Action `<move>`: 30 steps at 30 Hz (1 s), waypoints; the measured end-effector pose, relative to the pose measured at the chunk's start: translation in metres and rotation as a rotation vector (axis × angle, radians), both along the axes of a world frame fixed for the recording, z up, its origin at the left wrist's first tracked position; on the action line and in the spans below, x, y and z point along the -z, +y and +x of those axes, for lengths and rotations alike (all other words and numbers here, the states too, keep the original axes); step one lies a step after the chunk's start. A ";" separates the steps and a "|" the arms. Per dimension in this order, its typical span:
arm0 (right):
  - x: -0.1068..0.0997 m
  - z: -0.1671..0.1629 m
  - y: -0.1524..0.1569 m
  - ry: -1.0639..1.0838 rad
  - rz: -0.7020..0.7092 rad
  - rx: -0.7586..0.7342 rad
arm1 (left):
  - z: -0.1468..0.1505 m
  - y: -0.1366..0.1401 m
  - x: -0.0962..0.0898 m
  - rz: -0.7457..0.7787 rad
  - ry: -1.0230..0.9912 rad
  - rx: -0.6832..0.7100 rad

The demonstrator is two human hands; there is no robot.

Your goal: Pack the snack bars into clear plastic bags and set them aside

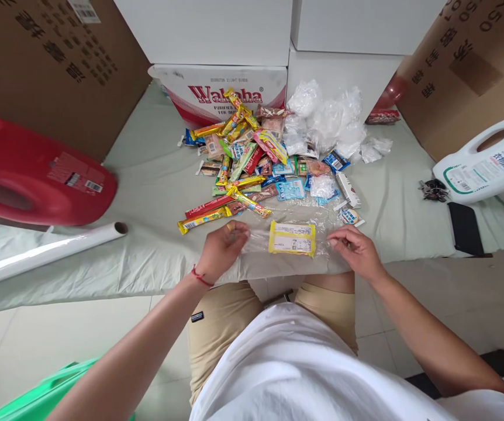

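A yellow-edged snack packet [292, 244] with a pale printed label lies flat at the table's front edge, on a sheet of clear plastic film [258, 237]. To its left, my left hand [228, 242] pinches the film's left side between closed fingers. On the other side, my right hand [352, 245] has thumb and forefinger together at the film's right part. Neither hand touches the packet. Just beyond the film rises a heap of wrapped snacks [249, 155], with yellow, red, green and blue wrappers.
Crumpled clear film [326, 117] is piled behind the snacks, before white boxes [208, 32]. At left are a red jug [37, 175] and a film roll [50, 254]. A white detergent bottle [489, 158], a black phone [465, 229] and a cardboard box [471, 70] stand or lie at right.
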State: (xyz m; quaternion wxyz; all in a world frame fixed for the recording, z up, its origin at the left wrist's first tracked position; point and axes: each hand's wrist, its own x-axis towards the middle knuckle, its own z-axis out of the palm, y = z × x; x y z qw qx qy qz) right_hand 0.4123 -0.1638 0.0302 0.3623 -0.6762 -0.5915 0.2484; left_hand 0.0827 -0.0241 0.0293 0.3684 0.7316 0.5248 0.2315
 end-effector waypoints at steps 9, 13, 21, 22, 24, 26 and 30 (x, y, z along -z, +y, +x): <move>0.004 0.017 0.012 -0.437 -0.083 0.121 | 0.018 0.033 0.001 0.326 0.124 -0.383; -0.021 0.012 0.052 -0.527 0.047 0.040 | 0.014 -0.014 -0.018 0.819 0.078 -0.436; -0.024 -0.033 0.166 -0.716 -0.241 -0.277 | 0.071 -0.066 0.001 0.630 0.228 0.380; -0.023 -0.036 0.171 -0.736 -0.283 -0.290 | 0.076 -0.064 0.005 0.592 0.260 0.378; -0.023 -0.038 0.177 -0.728 -0.340 -0.302 | 0.081 -0.060 0.013 0.573 0.296 0.389; -0.023 -0.035 0.177 -0.645 -0.369 -0.326 | 0.083 -0.059 0.016 0.592 0.311 0.404; -0.025 -0.025 0.173 -0.498 -0.234 -0.388 | 0.082 -0.061 0.017 0.648 0.323 0.407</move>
